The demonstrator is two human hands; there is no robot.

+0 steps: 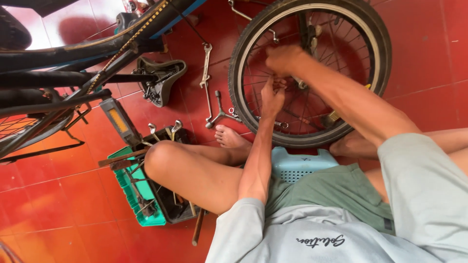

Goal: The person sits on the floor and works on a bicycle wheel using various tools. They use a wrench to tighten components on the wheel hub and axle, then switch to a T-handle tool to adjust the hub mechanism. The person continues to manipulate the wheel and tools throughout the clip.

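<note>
Your wheel [312, 73] is already off the bike and stands on the red floor [63, 195] between your feet. Both hands work at its hub: your left hand [273, 95] has its fingers pinched on a small part there, your right hand [282, 58] is clenched above it. Spanners [207, 73] lie beside the tyre, so the hub work looks unfinished

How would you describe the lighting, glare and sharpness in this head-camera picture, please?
Head view: soft daylight; pale glare on the red floor tiles top left; both hands at the wheel are slightly motion-blurred; the spanner and tool tray look sharp.
</note>
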